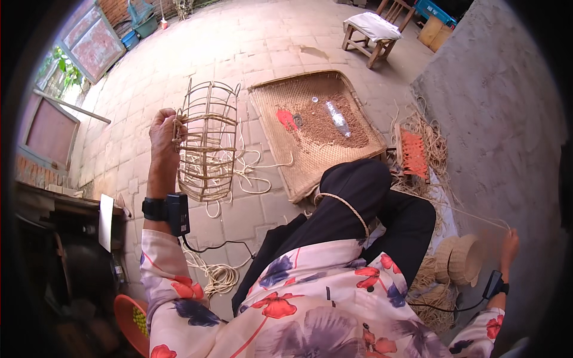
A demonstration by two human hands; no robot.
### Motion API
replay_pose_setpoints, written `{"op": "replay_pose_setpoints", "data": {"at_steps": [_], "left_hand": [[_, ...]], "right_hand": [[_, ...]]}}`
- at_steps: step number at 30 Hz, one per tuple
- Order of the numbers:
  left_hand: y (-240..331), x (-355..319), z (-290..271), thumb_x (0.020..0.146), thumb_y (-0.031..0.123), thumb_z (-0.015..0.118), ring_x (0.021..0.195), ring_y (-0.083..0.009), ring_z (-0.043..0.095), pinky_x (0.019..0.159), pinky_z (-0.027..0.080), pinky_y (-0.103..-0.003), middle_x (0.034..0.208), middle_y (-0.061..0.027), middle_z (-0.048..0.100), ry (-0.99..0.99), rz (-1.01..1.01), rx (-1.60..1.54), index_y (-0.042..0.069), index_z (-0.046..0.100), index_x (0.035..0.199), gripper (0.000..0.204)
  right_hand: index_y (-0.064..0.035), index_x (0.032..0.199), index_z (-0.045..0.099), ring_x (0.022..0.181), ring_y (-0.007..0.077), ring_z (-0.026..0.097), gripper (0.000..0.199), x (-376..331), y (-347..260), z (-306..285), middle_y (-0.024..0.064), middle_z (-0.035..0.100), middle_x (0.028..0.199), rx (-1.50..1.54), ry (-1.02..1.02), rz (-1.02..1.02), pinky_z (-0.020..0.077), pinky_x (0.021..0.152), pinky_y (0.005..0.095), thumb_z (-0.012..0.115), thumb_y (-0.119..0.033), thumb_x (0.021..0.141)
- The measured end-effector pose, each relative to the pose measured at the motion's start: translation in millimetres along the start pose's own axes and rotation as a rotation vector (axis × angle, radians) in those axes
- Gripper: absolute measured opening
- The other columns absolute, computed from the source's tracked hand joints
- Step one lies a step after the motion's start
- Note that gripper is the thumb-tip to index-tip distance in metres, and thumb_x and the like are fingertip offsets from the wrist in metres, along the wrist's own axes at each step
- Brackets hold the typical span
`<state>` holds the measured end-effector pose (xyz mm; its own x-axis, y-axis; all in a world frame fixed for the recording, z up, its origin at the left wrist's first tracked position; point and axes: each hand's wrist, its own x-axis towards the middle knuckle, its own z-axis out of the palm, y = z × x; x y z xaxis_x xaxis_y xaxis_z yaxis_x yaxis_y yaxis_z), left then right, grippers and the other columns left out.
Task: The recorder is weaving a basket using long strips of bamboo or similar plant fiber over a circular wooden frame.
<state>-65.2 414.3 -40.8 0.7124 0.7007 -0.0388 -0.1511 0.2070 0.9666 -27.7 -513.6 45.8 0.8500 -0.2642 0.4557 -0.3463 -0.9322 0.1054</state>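
My left hand point(163, 132) is closed on the upper left rim of a wire basket frame point(205, 134), a half-round cage of curved ribs partly wrapped with cord. Loose pale cord point(253, 186) trails from the frame over the paving. Far out to the right, my right hand point(509, 247) is closed on a thin strand point(465, 213) stretched from near my legs. A loop of rope point(349, 206) goes round my raised knee. Below the left forearm lies a coil of cord point(221, 278).
Ahead sits a woven tray point(274, 152) with brown grains, red-handled scissors point(286, 119) and a clear bottle point(338, 119). An orange brick-like block point(413, 154), bundled fibre point(439, 146) and small woven baskets point(465, 261) lie along the grey wall point(501, 119). A wooden chair point(376, 36) stands beyond.
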Motion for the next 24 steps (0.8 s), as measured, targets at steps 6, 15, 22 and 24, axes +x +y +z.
{"op": "replay_pose_setpoints", "data": {"at_steps": [6,15,22,24], "left_hand": [[-8.4,-2.7,11.1,0.090,0.004,0.050,0.049,-0.0087,0.053,0.037,0.038,-0.019,0.075,-0.0076,0.061,-0.051,0.046,-0.012,0.012,0.052,0.091,0.009],[25.0,-24.9,28.9,0.087,0.000,0.052,0.048,-0.0085,0.051,0.037,0.037,-0.020,0.072,-0.0067,0.058,-0.070,0.038,-0.073,0.012,0.050,0.089,0.012],[47.0,-24.5,18.9,0.087,0.001,0.051,0.047,-0.0082,0.051,0.035,0.039,-0.020,0.075,-0.0087,0.060,-0.047,0.095,0.041,0.013,0.050,0.090,0.012],[60.4,-28.1,19.0,0.088,0.002,0.051,0.048,-0.0079,0.051,0.036,0.038,-0.018,0.077,-0.0087,0.060,-0.010,0.115,0.048,0.013,0.049,0.094,0.012]], "right_hand": [[-0.0008,0.085,0.048,0.064,0.0158,0.045,0.018,5.6,-53.5,-25.5,0.0087,0.045,0.068,0.406,-0.042,-0.204,0.0393,0.058,0.0320,0.055,-0.016,0.090],[-0.0001,0.077,0.048,0.059,0.0079,0.035,0.018,-67.2,-244.0,-64.5,0.0037,0.037,0.060,0.754,-0.259,-0.287,0.0328,0.051,0.0288,0.060,-0.010,0.086],[-0.0010,0.075,0.049,0.053,0.0130,0.040,0.017,-59.5,-217.2,-61.2,0.0058,0.043,0.058,0.837,-0.227,-0.307,0.0354,0.050,0.0309,0.061,-0.010,0.085],[-0.0015,0.076,0.050,0.052,0.0199,0.048,0.017,-72.0,-225.5,-56.1,0.0093,0.049,0.059,0.821,-0.238,-0.415,0.0385,0.051,0.0337,0.062,-0.010,0.084]]}}
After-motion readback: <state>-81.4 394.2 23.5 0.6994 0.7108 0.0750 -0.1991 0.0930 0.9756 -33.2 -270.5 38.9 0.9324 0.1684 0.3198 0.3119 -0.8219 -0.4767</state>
